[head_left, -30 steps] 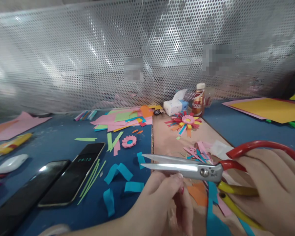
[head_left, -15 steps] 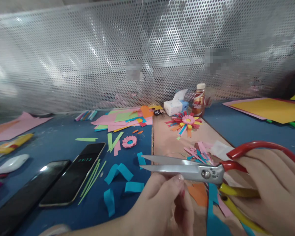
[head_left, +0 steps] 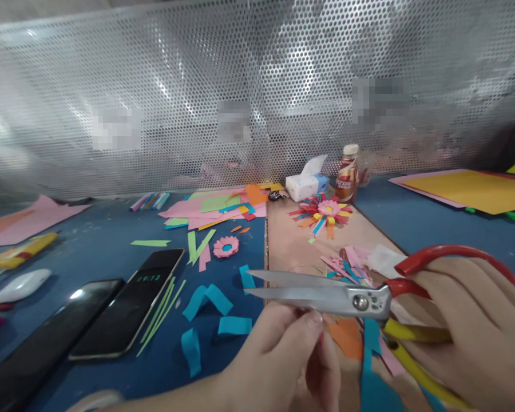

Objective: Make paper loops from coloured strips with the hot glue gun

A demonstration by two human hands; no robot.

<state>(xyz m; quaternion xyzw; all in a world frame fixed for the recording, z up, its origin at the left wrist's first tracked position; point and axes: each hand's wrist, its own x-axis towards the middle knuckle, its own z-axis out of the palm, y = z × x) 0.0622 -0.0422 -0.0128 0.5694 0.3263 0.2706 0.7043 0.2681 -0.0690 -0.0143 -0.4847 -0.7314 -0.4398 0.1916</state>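
My right hand (head_left: 476, 320) grips a pair of scissors (head_left: 326, 294) with a red handle. Their blades point left and stand slightly apart. Below the blades, my left hand (head_left: 278, 343) is closed in a pinch, thumb against fingers; whatever it holds is hidden. Yellow handles (head_left: 416, 332) show under my right hand, and I cannot tell whether they belong to another tool. Beneath the hands lie a blue paper piece (head_left: 375, 377) and an orange paper piece (head_left: 347, 337). Curled blue strips (head_left: 208, 300) rest to the left, near a pink paper ring (head_left: 226, 247).
Two phones (head_left: 133, 303) and a white computer mouse (head_left: 21, 286) lie at left. A paper flower (head_left: 321, 213), tissue pack (head_left: 306, 186) and bottle (head_left: 347, 174) stand farther back, before a perforated metal partition (head_left: 175, 86). Yellow sheets (head_left: 476, 191) are stacked at right.
Both hands and the scissors hold almost the same position, with only a very slight shift. The blades remain slightly apart.
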